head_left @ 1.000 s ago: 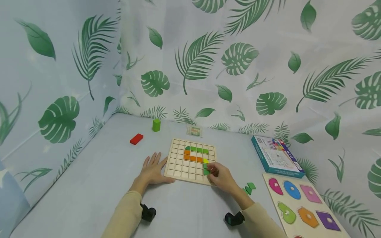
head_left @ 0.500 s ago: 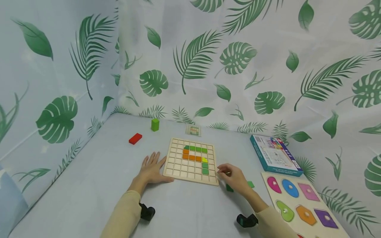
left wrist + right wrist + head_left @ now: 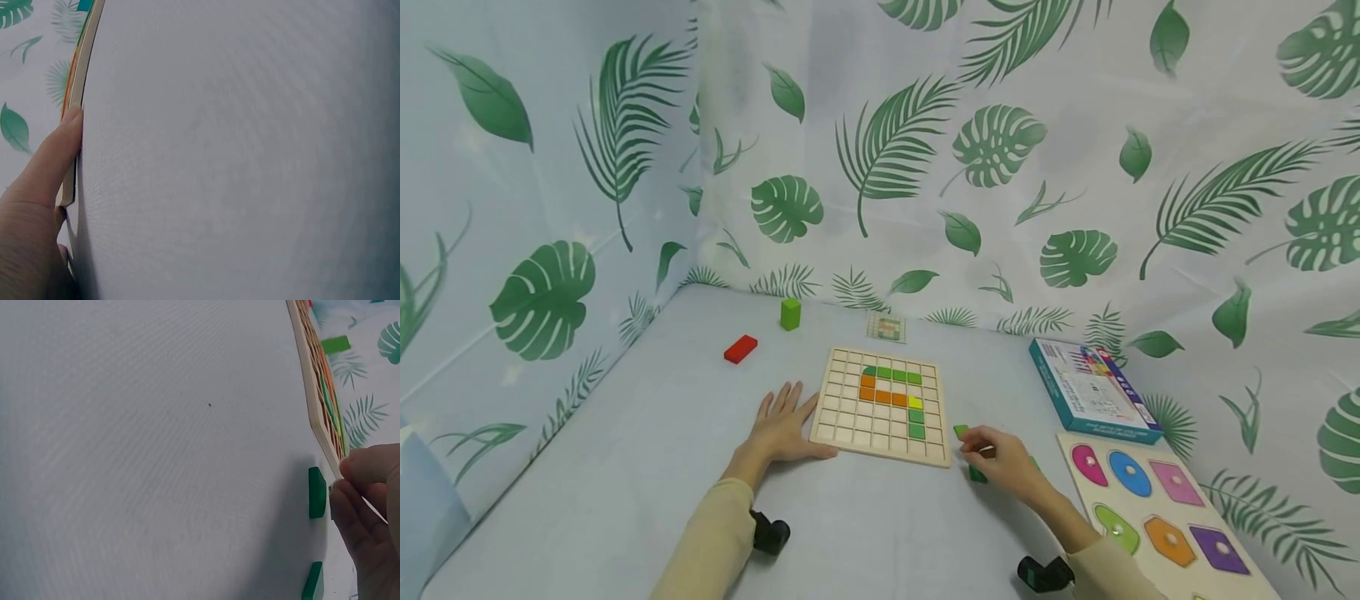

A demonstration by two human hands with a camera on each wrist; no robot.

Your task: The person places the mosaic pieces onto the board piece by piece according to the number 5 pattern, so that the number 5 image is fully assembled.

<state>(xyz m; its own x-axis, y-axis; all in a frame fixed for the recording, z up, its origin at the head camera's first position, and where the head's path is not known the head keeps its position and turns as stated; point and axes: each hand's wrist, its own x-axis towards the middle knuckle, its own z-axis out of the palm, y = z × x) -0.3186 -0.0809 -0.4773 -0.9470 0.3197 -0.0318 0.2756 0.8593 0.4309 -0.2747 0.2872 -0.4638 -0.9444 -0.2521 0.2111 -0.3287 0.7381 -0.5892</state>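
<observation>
- Since a second ago, your right hand [image 3: 1003, 460] came off the board [image 3: 882, 406] and dropped to the table [image 3: 625, 467] just right of the board's near right corner.
- Your right hand was curled there, fingertips [image 3: 353, 487] at a green piece [image 3: 961, 431] that lay just off the board's right edge; whether they pinched it or only touched it could not be told.
- A second green piece [image 3: 977, 476] lay on the table under that hand, near side, partly hidden in the head view.
- In the right wrist view both pieces showed apart from each other, the far one [image 3: 317, 492] just beside your fingers, the near one [image 3: 312, 581] below it.
- Your left hand [image 3: 784, 429] lay flat on the table, fingers straight and spread, holding nothing, its thumb [image 3: 53, 159] pressed against the board's near left edge.
- On the board sat green, orange and yellow tiles in a hooked line, right of centre.
- Far left on the table lay a red block [image 3: 741, 348], and a green block [image 3: 790, 313] stood upright beyond it.
- A small card [image 3: 887, 327] lay far of the board.
- At right lay a teal box [image 3: 1093, 390], and near of it a shape puzzle [image 3: 1157, 517].
</observation>
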